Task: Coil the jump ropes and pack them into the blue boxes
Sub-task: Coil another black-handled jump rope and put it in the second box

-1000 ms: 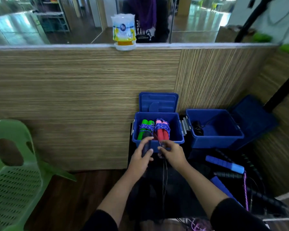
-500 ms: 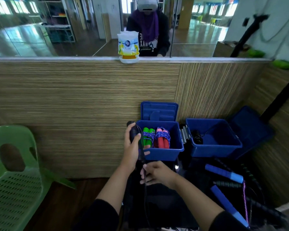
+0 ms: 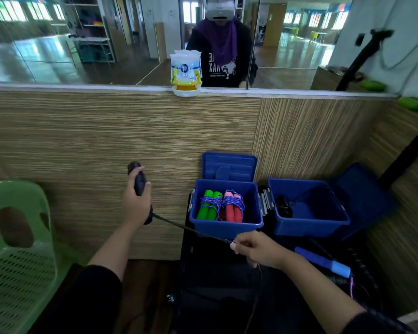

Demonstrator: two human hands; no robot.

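Landmark: the near blue box (image 3: pixel 226 226), lid up behind it.

Done so far: inside that box lie two coiled ropes side by side, a green-handled bundle (image 3: pixel 209 207) on its left half and a red-handled bundle (image 3: pixel 232 208) on its right half, each wrapped in purple cord. A second blue box (image 3: pixel 309 224) stands just right of the first, lid open; something dark lies in its left corner, too dim to identify.

In hand: a black jump rope. The left hand (image 3: pixel 136 203), well left of the near box, grips the black handles (image 3: pixel 140 183) upright, fingers curled round them. The black cord (image 3: pixel 191 229) runs taut from the base of the handles across the front of the near box to the right hand (image 3: pixel 258 249), which pinches it just below the box's front edge; the slack drops down past the wrist.

Judgement: coiling of this rope has barely begun; no wraps show on the handles.

Left to do: a blue-handled rope (image 3: pixel 323 261) and further dark handles lie loose, right of and below the near box.
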